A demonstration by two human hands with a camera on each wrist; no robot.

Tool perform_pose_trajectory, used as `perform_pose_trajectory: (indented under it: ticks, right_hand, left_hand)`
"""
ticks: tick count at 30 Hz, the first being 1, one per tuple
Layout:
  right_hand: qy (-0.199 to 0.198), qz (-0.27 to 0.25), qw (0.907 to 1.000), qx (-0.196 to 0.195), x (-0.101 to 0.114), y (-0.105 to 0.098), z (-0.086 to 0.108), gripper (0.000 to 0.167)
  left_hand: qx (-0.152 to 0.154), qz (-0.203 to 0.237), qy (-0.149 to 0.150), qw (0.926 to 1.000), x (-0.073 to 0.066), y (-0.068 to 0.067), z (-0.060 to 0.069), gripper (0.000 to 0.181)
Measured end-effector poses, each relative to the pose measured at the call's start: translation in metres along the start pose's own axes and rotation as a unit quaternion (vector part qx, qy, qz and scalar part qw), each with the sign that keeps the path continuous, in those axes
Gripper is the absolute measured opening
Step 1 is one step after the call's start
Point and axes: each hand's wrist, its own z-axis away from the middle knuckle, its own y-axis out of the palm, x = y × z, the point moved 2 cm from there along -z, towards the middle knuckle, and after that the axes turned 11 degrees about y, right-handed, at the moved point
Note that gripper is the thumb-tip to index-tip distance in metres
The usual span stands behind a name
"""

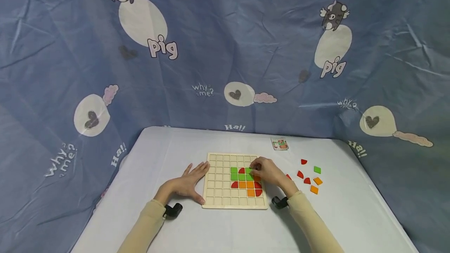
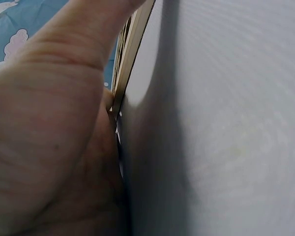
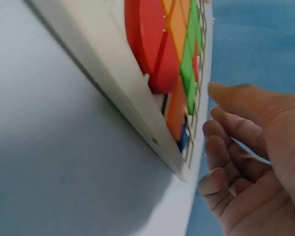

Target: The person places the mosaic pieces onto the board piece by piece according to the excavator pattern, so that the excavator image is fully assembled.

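A wooden grid board (image 1: 218, 201) lies flat on the table. Green squares (image 1: 241, 177), orange squares (image 1: 250, 193) and red rounded pieces (image 1: 258, 193) fill some cells right of its middle. My left hand (image 1: 186, 184) rests along the board's left edge, fingers spread, thumb at the near left corner. Over the board's upper right part is my right hand (image 1: 268, 171), its fingertips close to a green square. In the right wrist view, its fingers (image 3: 217, 152) are loosely bent and nothing shows between thumb and forefinger. Something dark blue (image 3: 183, 141) sits beside an orange piece at the board's edge.
Loose red pieces (image 1: 304, 162), a green square (image 1: 317, 170) and orange squares (image 1: 314, 189) lie on the table to the right. A small printed card (image 1: 279, 144) lies beyond the board. Blue patterned cloth (image 1: 211, 50) hangs behind the white table (image 1: 168, 147).
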Motion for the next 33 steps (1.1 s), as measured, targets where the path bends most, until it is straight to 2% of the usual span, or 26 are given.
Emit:
perform_pose_trajectory:
  ticks: [5, 10, 14, 17, 21, 26, 33]
  right_hand:
    - [-0.004, -0.021, 0.9996, -0.019, -0.003, -0.017, 0.02, 0.007]
    - [0.008, -0.016, 0.9998, -0.011, -0.019, -0.033, 0.059, 0.013]
    - [0.03, -0.006, 0.9995, 0.007, -0.041, -0.044, 0.089, 0.015]
    - [0.057, -0.018, 0.9982, 0.009, -0.062, -0.054, 0.107, 0.019]
    - [0.086, -0.021, 0.9956, -0.031, -0.093, -0.07, 0.126, 0.023]
    - [0.127, -0.006, 0.9889, -0.077, -0.129, -0.081, 0.137, 0.028]
    - [0.168, 0.008, 0.9815, -0.091, -0.155, -0.081, 0.135, 0.038]
  left_hand:
    - [0.002, 0.001, 0.0, 1.0, 0.001, 0.0, 0.0, 0.133]
    - [0.001, 0.004, -0.001, 1.0, 0.001, 0.0, 0.0, 0.133]
    - [-0.003, 0.007, -0.002, 1.0, 0.001, -0.002, 0.001, 0.133]
    - [-0.005, 0.004, -0.003, 1.0, 0.001, -0.003, 0.001, 0.134]
    - [-0.005, 0.007, -0.004, 1.0, 0.002, -0.002, 0.002, 0.135]
    - [0.0, 0.011, -0.005, 0.9999, 0.002, 0.0, 0.001, 0.134]
    - [-0.002, 0.008, -0.006, 0.9999, 0.002, 0.001, -0.001, 0.134]
